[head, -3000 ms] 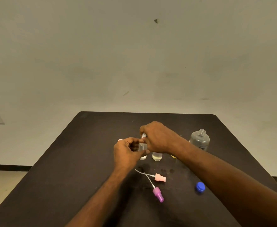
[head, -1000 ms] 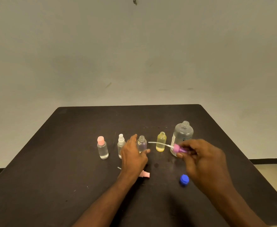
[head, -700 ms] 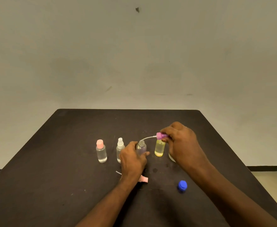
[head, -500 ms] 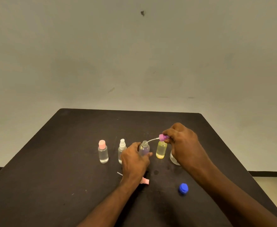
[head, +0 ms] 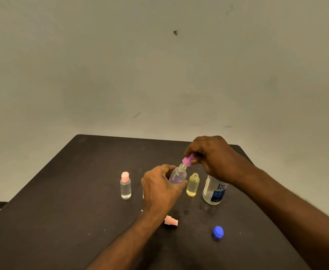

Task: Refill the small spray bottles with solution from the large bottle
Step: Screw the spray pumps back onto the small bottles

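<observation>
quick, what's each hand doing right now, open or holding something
Left hand: grips the purple spray bottle, upright.
Right hand: pinches the purple sprayer top over that bottle's neck.

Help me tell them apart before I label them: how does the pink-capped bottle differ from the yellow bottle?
The pink-capped bottle holds clear liquid; the yellow bottle holds yellow liquid. The pink-capped bottle is closed with a cap; the yellow bottle's threaded neck is open. The pink-capped bottle stands alone at the left of the row; the yellow bottle stands beside the large bottle. Both are small, see-through and upright on the table.
</observation>
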